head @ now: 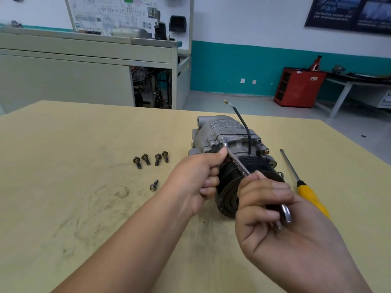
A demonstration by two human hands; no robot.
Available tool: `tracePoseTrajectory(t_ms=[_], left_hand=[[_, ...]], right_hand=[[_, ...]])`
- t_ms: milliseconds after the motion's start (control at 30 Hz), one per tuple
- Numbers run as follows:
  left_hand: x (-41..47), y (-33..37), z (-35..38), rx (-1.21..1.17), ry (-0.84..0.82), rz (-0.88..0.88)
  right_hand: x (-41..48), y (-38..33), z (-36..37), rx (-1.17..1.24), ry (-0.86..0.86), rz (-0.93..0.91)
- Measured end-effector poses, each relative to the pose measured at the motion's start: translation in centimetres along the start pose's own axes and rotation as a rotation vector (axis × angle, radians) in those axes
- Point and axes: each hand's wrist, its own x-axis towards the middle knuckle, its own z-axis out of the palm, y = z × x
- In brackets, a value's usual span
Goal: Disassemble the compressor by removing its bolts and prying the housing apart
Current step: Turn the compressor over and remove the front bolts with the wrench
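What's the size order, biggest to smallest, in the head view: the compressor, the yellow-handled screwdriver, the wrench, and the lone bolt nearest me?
1. compressor
2-3. wrench and screwdriver: similar length; the wrench is nearer and partly covered, so unranked
4. lone bolt

A red cabinet (299,87) stood on the grey floor (232,102) against a wall (243,22) painted white above a teal band (232,66). Right of the cabinet ran a grey-legged bench (347,89), and above it hung a dark poster (349,13). Far left of the cabinet stood a grey workbench (84,60) backed by a white diagram board (127,13). Nearer than the cabinet lay a pale wooden tabletop (84,166).
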Motion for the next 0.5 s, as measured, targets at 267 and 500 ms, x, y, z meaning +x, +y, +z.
tracePoseTrajectory(t_ms=[267,500], left_hand=[[0.0,0.1,-0.1,0.063,-0.012,0.066],[0.2,-0.2,-0.3,0.096,-0.056,0.11]], right_hand=[[0.4,1.5,0.8,-0.261,0.108,-0.179],[0.8,1.6,-0.2,-0.524,0.175,-0.192]])
